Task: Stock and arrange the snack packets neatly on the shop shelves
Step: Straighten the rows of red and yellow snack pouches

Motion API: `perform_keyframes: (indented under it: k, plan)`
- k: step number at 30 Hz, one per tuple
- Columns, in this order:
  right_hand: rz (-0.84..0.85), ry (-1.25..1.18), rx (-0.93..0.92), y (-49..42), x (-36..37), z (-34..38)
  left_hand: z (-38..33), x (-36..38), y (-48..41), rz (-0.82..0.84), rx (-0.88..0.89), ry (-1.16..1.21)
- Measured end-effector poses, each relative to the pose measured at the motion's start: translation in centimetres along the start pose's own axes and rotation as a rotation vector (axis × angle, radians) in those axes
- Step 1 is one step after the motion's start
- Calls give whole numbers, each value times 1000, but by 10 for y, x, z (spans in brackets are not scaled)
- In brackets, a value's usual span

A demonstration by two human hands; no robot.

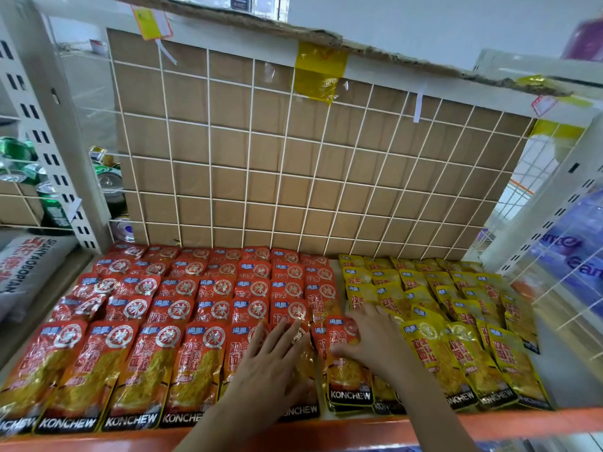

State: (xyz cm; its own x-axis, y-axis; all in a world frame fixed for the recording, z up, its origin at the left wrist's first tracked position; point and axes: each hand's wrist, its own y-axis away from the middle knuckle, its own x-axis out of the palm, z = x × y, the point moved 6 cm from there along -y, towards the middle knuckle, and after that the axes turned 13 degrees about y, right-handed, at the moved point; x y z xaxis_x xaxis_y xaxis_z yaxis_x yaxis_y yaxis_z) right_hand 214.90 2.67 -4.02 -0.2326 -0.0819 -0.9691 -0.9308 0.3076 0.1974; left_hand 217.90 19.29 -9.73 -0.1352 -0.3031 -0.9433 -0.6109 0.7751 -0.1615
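Red Konchew packets (137, 353) overlap in rows on the shelf (359, 425), labels showing. The left hand (274, 363) presses the front row flat with straight fingers. The right hand (372, 340), fingers spread and gripping nothing, likely squares the end red packet (346, 380) beside the yellow packets (456, 321).

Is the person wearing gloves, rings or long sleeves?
No gloves. The left hand and the right hand are bare, with no rings, watch or bracelet showing. No sleeves come into view above either wrist.
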Motion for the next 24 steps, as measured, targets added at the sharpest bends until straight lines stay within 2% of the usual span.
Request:
perform_keyframes:
  k: [4,14,24]
  plan:
    - [-35,-94,-27,-4,-4,2,1,1,0,18,-4,-8]
    - [12,-173,-76,-10,-11,11,1,2,-1,11,-7,-22]
    - [-74,-513,-93,-28,-13,7,3,5,-2,24,-9,-41]
